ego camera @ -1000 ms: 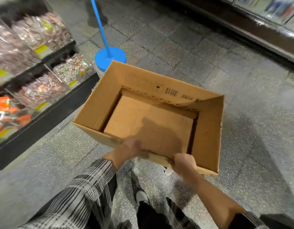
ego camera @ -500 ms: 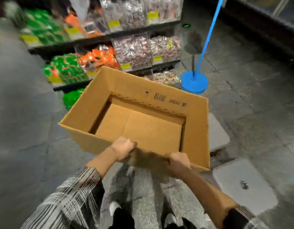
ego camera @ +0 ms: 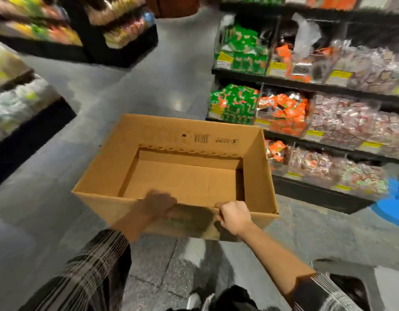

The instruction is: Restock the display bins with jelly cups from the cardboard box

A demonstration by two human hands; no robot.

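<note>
I count one cardboard box [ego camera: 176,151], two hands: left [ego camera: 157,204], right [ego camera: 235,215]. One blue stand base [ego camera: 393,205]. Three bin tiers visible on the right shelf [ego camera: 306,86].

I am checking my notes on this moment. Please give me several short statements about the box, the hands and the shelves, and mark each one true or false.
1. The cardboard box is full of jelly cups. False: no cups show inside; only its bare bottom.
2. Both the left hand and the right hand grip the box's near wall. True.
3. The box rests on the floor. False: it is held up above the floor.
4. The display bins stand to the right of the box. True.
</note>
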